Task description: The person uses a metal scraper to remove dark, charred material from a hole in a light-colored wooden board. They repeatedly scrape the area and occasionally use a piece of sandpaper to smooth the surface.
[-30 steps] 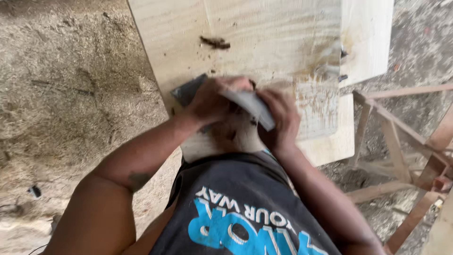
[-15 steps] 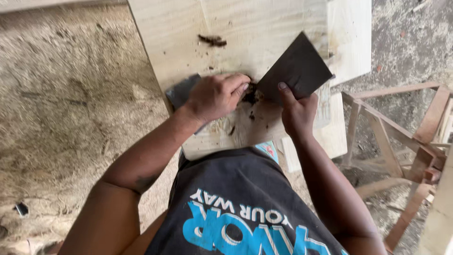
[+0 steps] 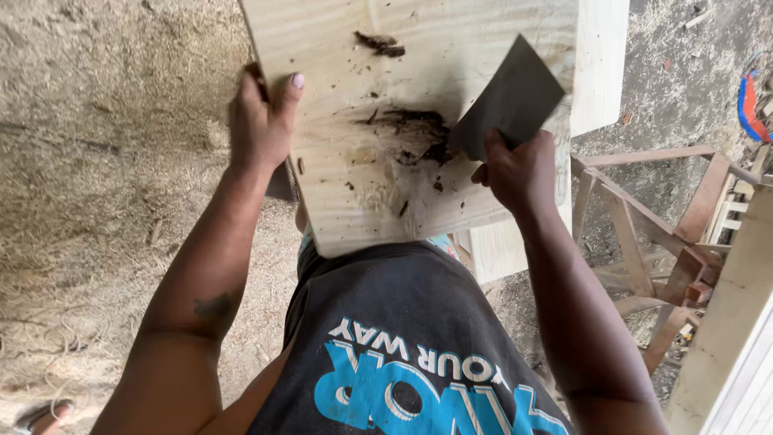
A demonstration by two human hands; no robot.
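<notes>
While the left hand (image 3: 259, 121) shifts from the dark filler patch (image 3: 415, 133) to clamp the pale wooden board's (image 3: 451, 40) nine-o'clock edge, the right hand (image 3: 519, 173) keeps pinching the flat scraper blade (image 3: 509, 98), its corner at the patch's three-o'clock side, spreading underway.

Pale wooden board (image 3: 419, 48) (dark brown smear (image 3: 411, 129)), grey scraper (image 3: 511, 97).
</notes>
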